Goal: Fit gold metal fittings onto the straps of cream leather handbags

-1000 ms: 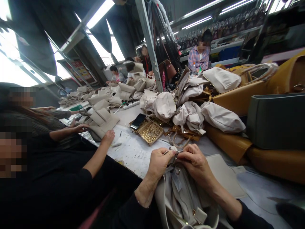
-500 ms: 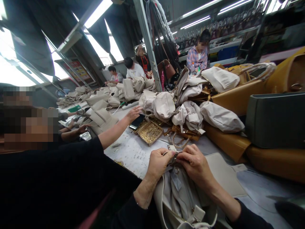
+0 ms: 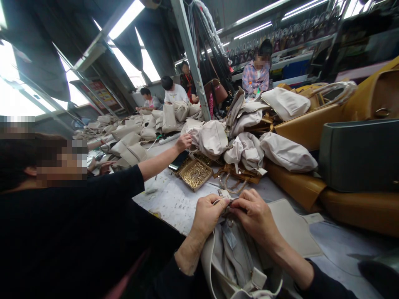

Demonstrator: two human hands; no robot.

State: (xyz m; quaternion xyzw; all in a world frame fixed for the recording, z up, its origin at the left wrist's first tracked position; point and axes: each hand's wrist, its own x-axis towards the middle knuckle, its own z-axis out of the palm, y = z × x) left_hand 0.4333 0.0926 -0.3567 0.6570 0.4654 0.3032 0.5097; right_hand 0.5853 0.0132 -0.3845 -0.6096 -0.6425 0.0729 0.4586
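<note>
A beige handbag (image 3: 215,261) lies open in front of me, its lining and a zip showing. My left hand (image 3: 207,214) pinches the bag's far upper edge between thumb and fingers. Close beside it, my right hand (image 3: 252,211) grips the same edge with curled fingers. Whether a small fitting sits between the fingertips is hidden. The bag's pale flap (image 3: 294,224) spreads flat on the table to the right. Just beyond my hands lies a small white tag (image 3: 223,193).
A box of small gold-coloured metal pieces (image 3: 195,175) stands on the white table (image 3: 165,207), a phone (image 3: 178,160) behind it. Beige bags (image 3: 213,139) are heaped beyond. Mustard bags (image 3: 358,211) and a dark green bag (image 3: 358,155) fill the right. A co-worker's arm (image 3: 162,162) reaches in from the left.
The co-worker at left has leaned in, and that person's hand has moved right and up to the beige heap. My hands stay on the bag's edge, with hardly any movement.
</note>
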